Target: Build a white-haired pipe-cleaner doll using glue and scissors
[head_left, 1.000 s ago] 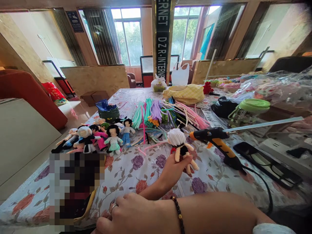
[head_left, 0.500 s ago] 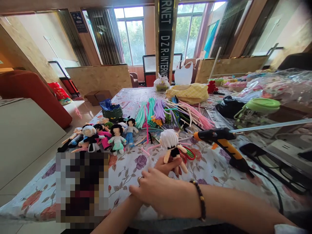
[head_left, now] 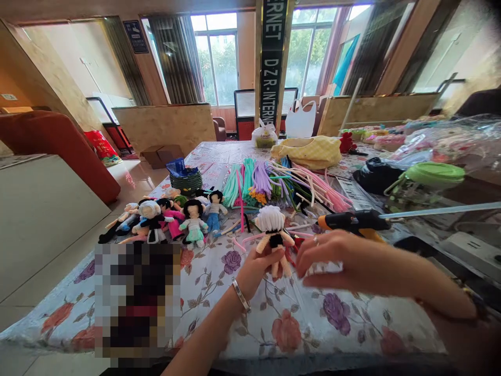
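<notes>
My left hand [head_left: 261, 265] is closed around the lower body of a small doll [head_left: 271, 222] with white hair, cream limbs and a black top. The doll is held upright above the tablecloth. My right hand [head_left: 332, 258] is to the doll's right, apart from it, with fingers stretched out and nothing seen in them. Red loop handles [head_left: 298, 244] lie behind, mostly hidden by that hand. A black and orange glue gun [head_left: 350, 221] with a long clear stick lies beyond; my right hand covers its grip.
Several finished dolls [head_left: 193, 223] lie at the left, before a stack of green dishes [head_left: 186, 180]. Bundles of coloured pipe cleaners [head_left: 262, 180] spread across the middle. A yellow checked cloth bag [head_left: 309, 151] is behind. At the right stand a green-lidded jar [head_left: 434, 175] and a white power strip [head_left: 467, 245].
My right hand has lifted off my left forearm and moved right, uncovering the left wrist and its bracelet. The doll has turned more upright in my left hand.
</notes>
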Demonstrator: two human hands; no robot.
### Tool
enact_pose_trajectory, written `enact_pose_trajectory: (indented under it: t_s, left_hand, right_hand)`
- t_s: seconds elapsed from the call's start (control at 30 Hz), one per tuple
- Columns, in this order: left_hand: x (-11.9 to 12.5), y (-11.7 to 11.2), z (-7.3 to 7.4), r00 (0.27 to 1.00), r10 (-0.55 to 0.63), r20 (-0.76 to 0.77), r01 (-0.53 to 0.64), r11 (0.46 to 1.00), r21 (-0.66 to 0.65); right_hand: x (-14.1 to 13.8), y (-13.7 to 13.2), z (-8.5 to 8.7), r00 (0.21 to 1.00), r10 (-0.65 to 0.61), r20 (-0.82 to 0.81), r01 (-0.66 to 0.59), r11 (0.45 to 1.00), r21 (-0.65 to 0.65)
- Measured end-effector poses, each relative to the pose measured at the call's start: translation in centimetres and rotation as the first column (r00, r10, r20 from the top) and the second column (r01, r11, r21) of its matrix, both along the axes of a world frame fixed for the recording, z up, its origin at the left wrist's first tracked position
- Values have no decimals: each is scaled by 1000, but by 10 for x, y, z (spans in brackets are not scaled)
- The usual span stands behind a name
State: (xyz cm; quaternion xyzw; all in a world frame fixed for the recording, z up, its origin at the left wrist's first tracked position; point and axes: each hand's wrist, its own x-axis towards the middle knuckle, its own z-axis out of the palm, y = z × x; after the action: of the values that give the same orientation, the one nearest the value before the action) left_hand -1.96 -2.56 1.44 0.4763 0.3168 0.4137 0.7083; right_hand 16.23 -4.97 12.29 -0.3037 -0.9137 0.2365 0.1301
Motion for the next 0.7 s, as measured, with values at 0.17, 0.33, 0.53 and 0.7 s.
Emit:
enact_pose_trajectory:
  t_s: [0.17,0.33,0.53,0.7]
  left_hand:
    - [-3,1,0,1000,26,11,-26,999,-25]
    - [-6,1,2,997,71,25,-71,997,-4]
    - [-7,4,-1,979,153,136,-146,987,-60]
    - [-9,9,-1,933,175,315,-141,982,-129]
  right_hand:
    - [42,58,0,862,-471,188,429,875,223]
    - [53,110,-9,731,-608,309,498,786,367]
    - [51,145,-25,670,-557,491,478,830,289]
    - [57,166,-37,647,-537,541,472,840,269]
